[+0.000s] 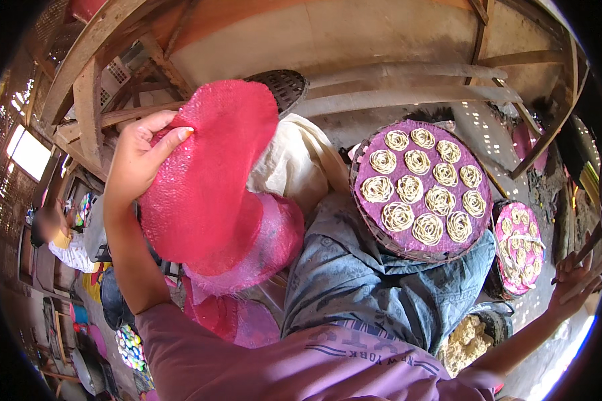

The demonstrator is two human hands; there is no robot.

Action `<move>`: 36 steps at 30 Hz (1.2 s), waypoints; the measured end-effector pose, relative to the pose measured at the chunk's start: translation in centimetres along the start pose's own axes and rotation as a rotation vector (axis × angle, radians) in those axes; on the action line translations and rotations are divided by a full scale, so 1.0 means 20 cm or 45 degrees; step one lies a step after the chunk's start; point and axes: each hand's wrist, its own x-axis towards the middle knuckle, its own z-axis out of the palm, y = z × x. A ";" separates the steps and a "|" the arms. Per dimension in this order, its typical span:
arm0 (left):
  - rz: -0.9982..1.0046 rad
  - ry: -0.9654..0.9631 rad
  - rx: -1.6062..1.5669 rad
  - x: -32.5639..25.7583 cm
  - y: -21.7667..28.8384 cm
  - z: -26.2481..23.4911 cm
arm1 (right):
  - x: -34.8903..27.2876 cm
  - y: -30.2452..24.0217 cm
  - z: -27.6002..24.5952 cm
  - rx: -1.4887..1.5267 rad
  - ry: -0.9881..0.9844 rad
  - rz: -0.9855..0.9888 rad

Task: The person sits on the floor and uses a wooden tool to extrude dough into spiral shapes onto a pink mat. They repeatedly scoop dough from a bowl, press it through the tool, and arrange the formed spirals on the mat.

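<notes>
My left hand [147, 150] pinches the edge of a round red mesh sheet [214, 180] between thumb and fingers, lifting it so that it hangs with a fold. Below it lie more pink and red mesh sheets [274, 234], partly covered. Far to the right, in shadow, my right hand [572, 277] is closed around a dark wooden bar [592, 250]; part of the grip is hard to make out. Between my hands, at my knee, a round woven tray [374, 235] lined with purple mesh bears several coiled nests of pale noodles [410, 189].
A second, pink-lined tray of noodle nests [518, 247] stands at the right. Below it is a bucket of crumbly dough [467, 344]. A whitish cloth sack [294, 157] and a dark woven basket [281, 90] are ahead. Another person [70, 247] is at the far left.
</notes>
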 end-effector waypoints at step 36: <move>0.279 -0.634 -0.699 1.24 0.29 1.27 | -0.12 -0.24 0.07 -0.024 0.225 -0.025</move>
